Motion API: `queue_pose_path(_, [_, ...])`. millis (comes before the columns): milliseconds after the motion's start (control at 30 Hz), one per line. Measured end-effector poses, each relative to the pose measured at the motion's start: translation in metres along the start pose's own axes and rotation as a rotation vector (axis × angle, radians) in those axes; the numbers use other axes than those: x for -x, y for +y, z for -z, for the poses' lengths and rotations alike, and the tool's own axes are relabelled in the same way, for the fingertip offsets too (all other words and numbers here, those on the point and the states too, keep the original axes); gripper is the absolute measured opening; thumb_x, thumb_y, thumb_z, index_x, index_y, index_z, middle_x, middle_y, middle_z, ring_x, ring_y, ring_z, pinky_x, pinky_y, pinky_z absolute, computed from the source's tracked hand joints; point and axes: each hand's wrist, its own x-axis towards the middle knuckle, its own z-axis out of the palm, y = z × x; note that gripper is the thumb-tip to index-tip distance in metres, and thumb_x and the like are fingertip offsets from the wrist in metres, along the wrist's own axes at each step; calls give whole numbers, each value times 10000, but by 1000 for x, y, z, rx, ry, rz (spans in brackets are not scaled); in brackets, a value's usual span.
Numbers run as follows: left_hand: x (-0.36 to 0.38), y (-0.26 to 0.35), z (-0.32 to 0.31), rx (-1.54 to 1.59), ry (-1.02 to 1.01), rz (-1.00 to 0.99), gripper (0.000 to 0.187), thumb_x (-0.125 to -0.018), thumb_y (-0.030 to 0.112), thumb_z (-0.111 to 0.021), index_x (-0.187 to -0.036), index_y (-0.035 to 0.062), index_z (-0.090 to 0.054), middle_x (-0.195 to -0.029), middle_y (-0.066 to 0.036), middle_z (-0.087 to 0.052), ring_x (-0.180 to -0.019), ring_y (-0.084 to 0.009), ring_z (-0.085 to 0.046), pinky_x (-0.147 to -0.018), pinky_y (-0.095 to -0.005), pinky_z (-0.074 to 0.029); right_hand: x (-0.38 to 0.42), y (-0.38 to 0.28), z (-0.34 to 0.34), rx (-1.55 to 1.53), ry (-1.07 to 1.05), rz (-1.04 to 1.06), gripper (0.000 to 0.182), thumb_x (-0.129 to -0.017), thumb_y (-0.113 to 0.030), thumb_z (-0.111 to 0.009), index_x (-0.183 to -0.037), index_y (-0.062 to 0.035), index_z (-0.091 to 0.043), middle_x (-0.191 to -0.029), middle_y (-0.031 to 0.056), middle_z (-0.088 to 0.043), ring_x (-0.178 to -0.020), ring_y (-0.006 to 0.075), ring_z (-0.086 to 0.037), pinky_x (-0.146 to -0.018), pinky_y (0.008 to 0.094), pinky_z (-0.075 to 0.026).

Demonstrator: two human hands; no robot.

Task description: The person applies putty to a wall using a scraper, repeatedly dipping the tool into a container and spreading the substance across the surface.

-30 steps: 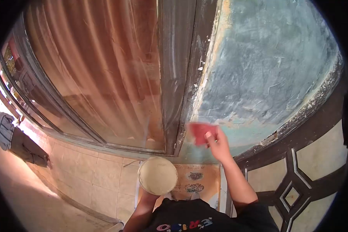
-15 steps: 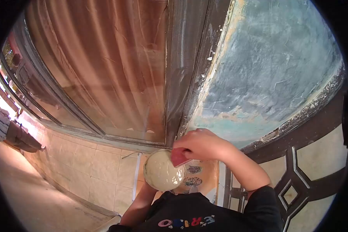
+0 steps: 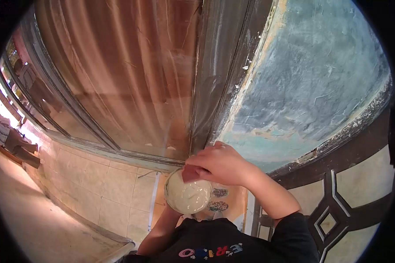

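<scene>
My right hand [image 3: 219, 163] is closed around a flat red putty scraper [image 3: 190, 173], whose blade reaches over the upper rim of a round tub and touches or nearly touches the paste inside. The tub [image 3: 166, 193] holds a glossy, cream-coloured paste [image 3: 191, 195] with a smeared, uneven surface. Beneath the tub's lower left side, my left hand [image 3: 173, 214] holds it up; its fingers are hidden by the tub. In front of both hands stands a wall [image 3: 294, 101] with patchy blue-green paint and rough, chipped edges.
A dark-framed window [image 3: 206, 87] with a brown curtain [image 3: 131, 79] behind glass rises ahead. At right is a dark door with pale panels [image 3: 364, 193]. Orange sheeting [image 3: 232, 197] lies on the tiled floor [image 3: 114, 193] below the tub. Another person [image 3: 13, 136] is at far left.
My right hand has moved left with the scraper, further over the tub. The scraper has turned a little, and the paste shows a fresh ridge. The camera view has shifted slightly.
</scene>
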Motion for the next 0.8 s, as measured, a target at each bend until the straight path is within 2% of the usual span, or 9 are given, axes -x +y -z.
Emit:
queue_pose_path(67, [-1, 5, -3, 817, -25, 48, 747, -856, 201, -712, -1476, 99, -308, -1483, -75, -383, -1357, -244, -399, -1117, -431, -340, 5, -4, -11, -101, -69, 11, 295, -821, -198, -593, -1110, -163, -639, -923, 60, -667, -920, 273, -650, -846, 466, -466])
queue_pose_path(100, [5, -8, -2, 1563, 49, 414, 733, -884, 226, -680, -1486, 100, -281, -1496, -73, -366, -1367, -247, -384, -1126, -437, -329, 9, -6, -22, -64, -142, 47, 280, -820, -198, -596, -1094, -164, -643, -901, 61, -662, -910, 266, -652, -851, 461, -464])
queue_pose_path(133, [10, -18, -4, 1565, 48, 417, 733, -884, 226, -680, -1486, 100, -281, -1496, -73, -366, -1367, -247, -384, -1126, -437, -329, 11, -6, -32, -27, -217, 82, 266, -819, -198, -598, -1078, -165, -647, -879, 62, -658, -900, 259, -654, -857, 457, -462])
queue_pose_path(233, [10, -12, -4, 1008, 39, 255, 695, -908, 267, -645, -1483, 105, -289, -1490, -83, -371, -1371, -245, -376, -1126, -454, -333, 12, 1, -34, 18, -6, 17, 236, -815, -203, -603, -1046, -185, -652, -860, 56, -653, -863, 254, -652, -823, 442, -450])
queue_pose_path(333, [27, -33, -4, 1127, 70, 242, 690, -904, 253, -647, -1479, 107, -295, -1492, -83, -365, -1363, -233, -383, -1120, -438, -341, 16, -3, -24, 9, 154, -25, 238, -813, -202, -612, -1048, -200, -647, -829, 45, -633, -840, 245, -647, -787, 420, -433])
queue_pose_path(467, [7, -12, -5, 1559, 32, 463, 717, -891, 234, -666, -1481, 107, -279, -1490, -82, -368, -1348, -223, -399, -1114, -416, -348, 23, -13, -35, -45, -129, 80, 275, -808, -188, -617, -1083, -195, -635, -842, 42, -624, -870, 230, -638, -768, 400, -412])
queue_pose_path(533, [7, -1, -6, 768, 3, 93, 735, -873, 208, -690, -1477, 105, -284, -1472, -80, -391, -1331, -220, -417, -1109, -412, -355, 22, -7, -38, 57, 58, 46, 276, -804, -196, -622, -1079, -203, -639, -843, 39, -617, -868, 224, -629, -781, 386, -404])
queue_pose_path(567, [10, -7, -7, 1009, 119, 293, 746, -841, 181, -728, -1461, 106, -318, -1438, -82, -429, -1307, -223, -443, -1099, -408, -366, 21, -6, -32, 96, 103, 29, 280, -805, -221, -628, -1085, -210, -642, -839, 23, -614, -854, 220, -623, -798, 374, -395])
queue_pose_path(800, [12, -20, 2, 592, 14, 155, 746, -879, 280, -688, -1483, 106, -288, -1470, -100, -404, -1325, -255, -439, -1087, -460, -398, 39, -22, -11, 115, -107, 161, 279, -812, -192, -621, -1081, -260, -649, -803, -20, -571, -850, 178, -593, -802, 356, -394])
